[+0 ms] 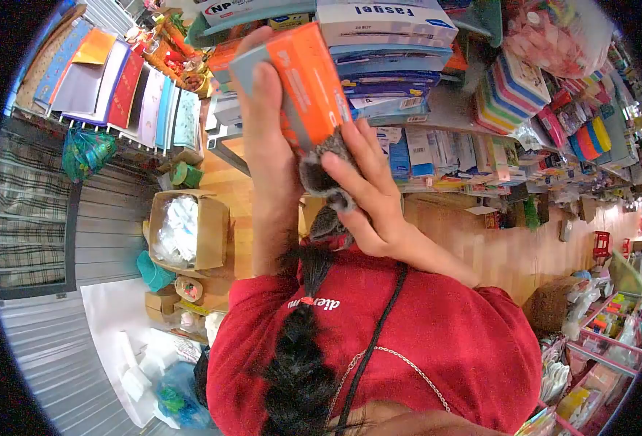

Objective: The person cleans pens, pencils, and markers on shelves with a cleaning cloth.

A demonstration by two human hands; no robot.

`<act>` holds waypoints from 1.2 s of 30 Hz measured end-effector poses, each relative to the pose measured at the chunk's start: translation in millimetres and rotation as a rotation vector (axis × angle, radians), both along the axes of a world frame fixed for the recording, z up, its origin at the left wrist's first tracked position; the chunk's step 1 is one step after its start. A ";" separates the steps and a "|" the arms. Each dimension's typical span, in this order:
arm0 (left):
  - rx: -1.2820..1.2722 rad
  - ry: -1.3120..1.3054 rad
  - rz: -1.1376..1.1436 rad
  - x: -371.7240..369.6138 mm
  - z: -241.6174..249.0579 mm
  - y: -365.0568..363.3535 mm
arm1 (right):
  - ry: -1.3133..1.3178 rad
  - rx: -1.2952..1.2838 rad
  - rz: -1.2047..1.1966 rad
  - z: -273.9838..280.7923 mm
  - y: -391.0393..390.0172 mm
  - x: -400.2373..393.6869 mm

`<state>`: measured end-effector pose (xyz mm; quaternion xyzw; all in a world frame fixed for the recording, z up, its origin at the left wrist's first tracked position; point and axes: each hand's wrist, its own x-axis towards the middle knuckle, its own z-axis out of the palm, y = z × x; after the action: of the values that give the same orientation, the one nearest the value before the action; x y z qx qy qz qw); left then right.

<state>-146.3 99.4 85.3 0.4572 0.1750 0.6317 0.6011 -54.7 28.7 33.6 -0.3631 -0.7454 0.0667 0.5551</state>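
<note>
The left hand's (266, 127) grip is clamping an orange-and-grey rectangular cardboard box (310, 80), holding it raised and tilted before the stacked white and blue boxes (390, 69). The right hand's (379, 203) fingers are closing around a fuzzy dark-grey cloth (321, 173), pressing it against the held box's lower end.

The white rectangular cardboard box (386, 23) reads "Fasgel". The white box with a red oval logo (252, 9) reads "NP". Lettering on the orange-and-grey rectangular box (303, 80) and white print on the red fabric shirt (394, 327): not fully legible.
</note>
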 end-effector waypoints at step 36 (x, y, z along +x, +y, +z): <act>-0.195 0.403 -0.657 -19.3 -20.2 -28.8 | 0.029 -0.270 0.257 71.1 9.5 61.7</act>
<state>-165.6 70.6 65.1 0.5442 0.1930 0.2837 0.7656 7.0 38.2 104.7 -0.3352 -0.7617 0.2417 0.4991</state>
